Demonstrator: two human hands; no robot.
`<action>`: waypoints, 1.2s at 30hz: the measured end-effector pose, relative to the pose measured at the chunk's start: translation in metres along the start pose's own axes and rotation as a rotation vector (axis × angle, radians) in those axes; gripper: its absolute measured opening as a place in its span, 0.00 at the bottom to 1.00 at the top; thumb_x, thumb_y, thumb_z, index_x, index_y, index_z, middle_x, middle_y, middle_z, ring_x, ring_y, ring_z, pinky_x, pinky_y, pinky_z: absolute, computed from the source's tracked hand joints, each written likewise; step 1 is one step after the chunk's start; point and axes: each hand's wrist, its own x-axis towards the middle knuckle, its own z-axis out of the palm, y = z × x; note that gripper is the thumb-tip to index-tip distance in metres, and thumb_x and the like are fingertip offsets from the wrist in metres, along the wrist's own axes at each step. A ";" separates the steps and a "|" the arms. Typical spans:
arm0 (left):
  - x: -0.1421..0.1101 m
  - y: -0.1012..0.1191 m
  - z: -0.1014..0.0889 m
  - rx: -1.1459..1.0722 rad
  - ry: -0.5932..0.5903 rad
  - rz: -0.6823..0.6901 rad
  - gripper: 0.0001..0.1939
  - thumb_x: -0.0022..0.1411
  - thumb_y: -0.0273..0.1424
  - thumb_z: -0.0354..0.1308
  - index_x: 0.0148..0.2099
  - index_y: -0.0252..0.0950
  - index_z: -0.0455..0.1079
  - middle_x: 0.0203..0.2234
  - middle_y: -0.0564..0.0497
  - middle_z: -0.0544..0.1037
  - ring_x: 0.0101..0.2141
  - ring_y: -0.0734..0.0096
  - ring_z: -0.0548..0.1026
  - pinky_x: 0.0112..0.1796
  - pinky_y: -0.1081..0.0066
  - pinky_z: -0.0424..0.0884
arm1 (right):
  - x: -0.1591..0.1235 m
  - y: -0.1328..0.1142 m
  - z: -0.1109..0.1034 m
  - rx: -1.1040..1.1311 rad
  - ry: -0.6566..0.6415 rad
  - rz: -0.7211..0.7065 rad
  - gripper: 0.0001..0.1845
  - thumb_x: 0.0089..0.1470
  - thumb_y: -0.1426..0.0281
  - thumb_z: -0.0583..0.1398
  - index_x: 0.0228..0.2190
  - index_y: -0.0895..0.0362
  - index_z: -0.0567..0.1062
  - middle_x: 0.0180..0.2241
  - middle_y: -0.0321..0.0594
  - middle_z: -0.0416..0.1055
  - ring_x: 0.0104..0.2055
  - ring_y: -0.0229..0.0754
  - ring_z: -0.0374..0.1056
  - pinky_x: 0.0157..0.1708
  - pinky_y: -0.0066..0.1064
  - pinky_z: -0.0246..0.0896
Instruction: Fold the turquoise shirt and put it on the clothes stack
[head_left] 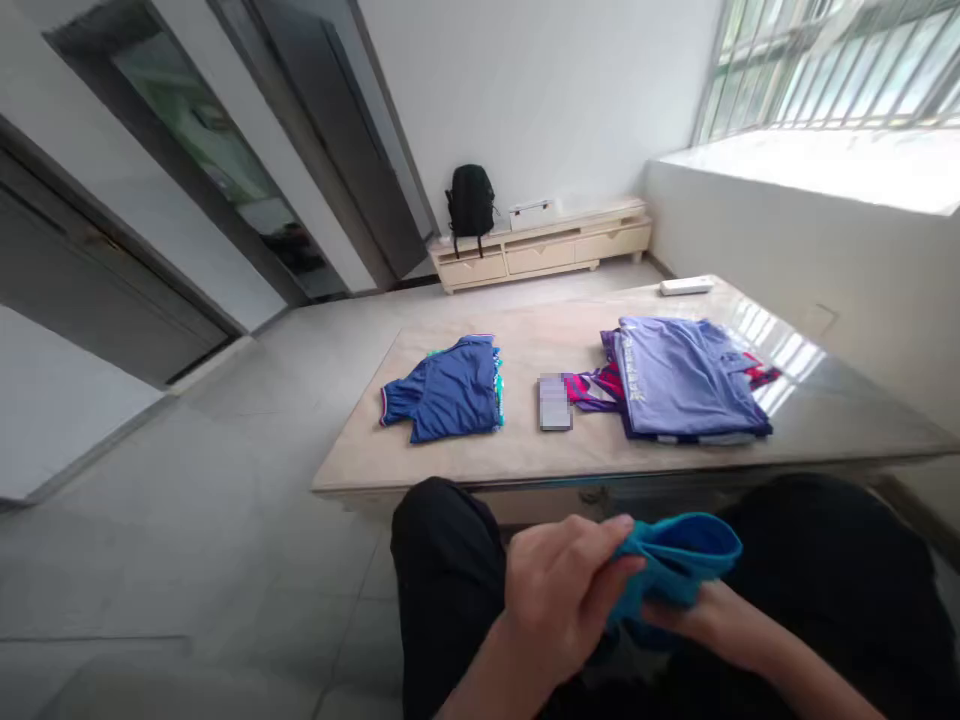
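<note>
Tabletop (517, 455), pale and glossy, lies beyond the knees (442, 520), between which the left hand (551, 590) pinches blue cloth (660, 575), best drawn evenly against the right hand (720, 620), whose grip beneath is hidden.

Blue fabric in your hands over your lap

You pinch the bright blue fabric (675, 562) between the thumb and fingers of your left hand (551, 585); your right hand (705, 618) is against its underside, partly hidden by it. Ahead, on the glossy surface (510, 458), a navy short-sleeved shirt (454, 388) tops the left pile. A lavender T-shirt (682, 372) tops the right one, with a pixelated rectangular item (555, 403) between them. Beyond, a black backpack (471, 203) stands on the low cabinet (544, 252).
</note>
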 end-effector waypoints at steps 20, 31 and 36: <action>0.006 -0.014 -0.010 -0.039 0.065 -0.032 0.10 0.72 0.29 0.61 0.54 0.36 0.75 0.39 0.49 0.87 0.35 0.74 0.84 0.39 0.77 0.77 | 0.016 0.057 0.038 0.122 0.040 -0.093 0.32 0.61 0.48 0.63 0.58 0.54 0.78 0.60 0.50 0.74 0.64 0.64 0.67 0.68 0.58 0.55; 0.017 -0.123 0.066 -0.233 -0.187 -0.536 0.10 0.72 0.38 0.61 0.48 0.40 0.81 0.44 0.49 0.86 0.47 0.61 0.83 0.51 0.66 0.76 | -0.030 0.024 0.014 0.415 -0.152 0.137 0.43 0.47 0.50 0.75 0.60 0.54 0.77 0.56 0.49 0.78 0.58 0.62 0.74 0.61 0.51 0.66; -0.002 -0.133 0.093 -0.231 -0.414 -0.616 0.11 0.68 0.36 0.64 0.50 0.39 0.80 0.45 0.46 0.85 0.46 0.58 0.82 0.50 0.63 0.75 | -0.028 0.009 0.011 0.864 -0.052 0.147 0.35 0.45 0.55 0.77 0.52 0.57 0.83 0.50 0.53 0.82 0.54 0.64 0.77 0.59 0.54 0.68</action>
